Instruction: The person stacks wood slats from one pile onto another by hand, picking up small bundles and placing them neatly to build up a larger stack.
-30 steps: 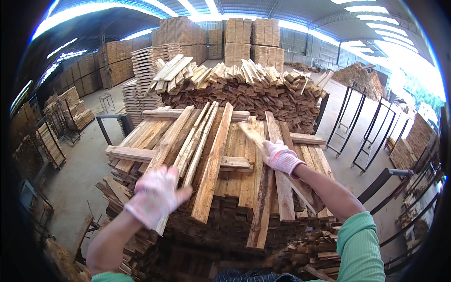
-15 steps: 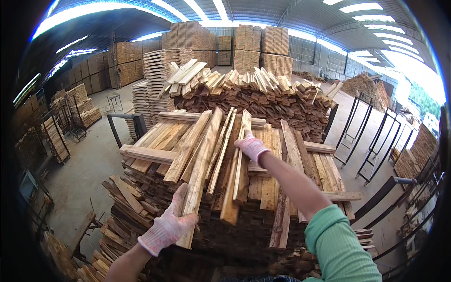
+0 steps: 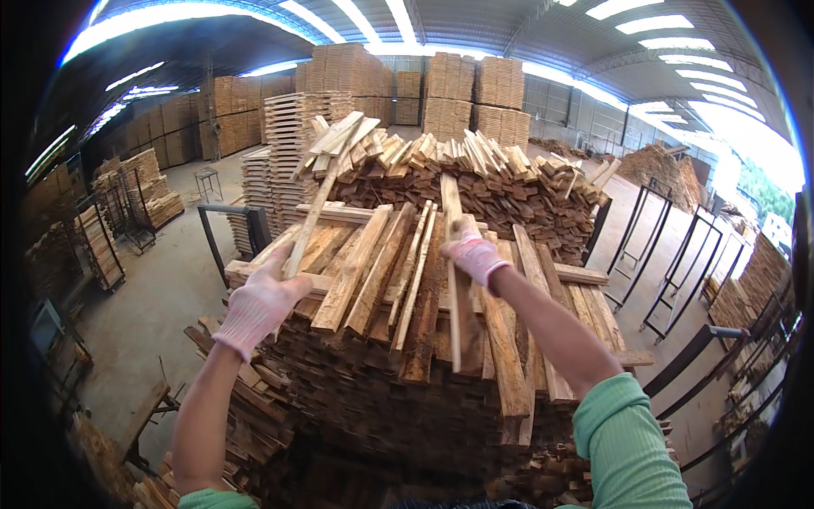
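In a pinkish-white work glove, my left hand (image 3: 261, 305) is closed on the near end of a long narrow wooden plank (image 3: 317, 210), which slants up and away over the left of the stack. My right hand (image 3: 475, 254), gloved alike, grips a second wooden board (image 3: 452, 199) near its middle; that board points away from me, and its near end hangs over the front of the pile. Between my hands several loose boards (image 3: 363, 276) lie side by side across crosswise strips (image 3: 581, 274). My fingertips are partly hidden behind the wood.
A heap of short boards (image 3: 475, 199) rises behind the stack, with tall plank stacks (image 3: 449, 89) farther back. Black metal frames (image 3: 640, 246) stand on the right. A dark post (image 3: 699, 352) leans near my right arm. Loose offcuts (image 3: 242, 403) lie low on the left.
My left hand has moved left and up, now with a narrow plank raised in it. My right hand has shifted slightly right with its board, and loose boards at the middle have moved.
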### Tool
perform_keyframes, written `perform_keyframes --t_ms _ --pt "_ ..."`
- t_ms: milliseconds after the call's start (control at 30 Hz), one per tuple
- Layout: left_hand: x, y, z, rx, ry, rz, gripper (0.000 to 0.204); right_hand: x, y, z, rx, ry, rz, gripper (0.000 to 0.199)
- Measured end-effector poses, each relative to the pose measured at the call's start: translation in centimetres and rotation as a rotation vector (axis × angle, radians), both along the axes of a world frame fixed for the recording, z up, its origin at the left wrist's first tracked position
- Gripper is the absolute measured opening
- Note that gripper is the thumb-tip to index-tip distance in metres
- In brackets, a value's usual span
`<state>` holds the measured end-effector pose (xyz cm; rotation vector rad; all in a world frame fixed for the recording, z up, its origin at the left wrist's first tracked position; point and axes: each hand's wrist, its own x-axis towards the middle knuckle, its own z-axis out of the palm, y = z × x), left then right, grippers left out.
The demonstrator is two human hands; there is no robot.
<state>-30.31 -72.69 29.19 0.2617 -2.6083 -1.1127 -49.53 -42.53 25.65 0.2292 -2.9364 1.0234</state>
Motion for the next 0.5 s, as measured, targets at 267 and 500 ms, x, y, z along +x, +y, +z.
perform_keyframes --t_ms 267,500 --pt "-9.4 -1.0 -7.8 -0.603 -0.303 0.027 0.054 -5.4 -2.5 -6.4 0.452 0.193 0.362 0.050" --pt "-11.8 1.9 -4.1 -0.567 0.032 -0.083 0.045 1.1 6.4 0.4 -0.869 -0.166 0.191 0.063"
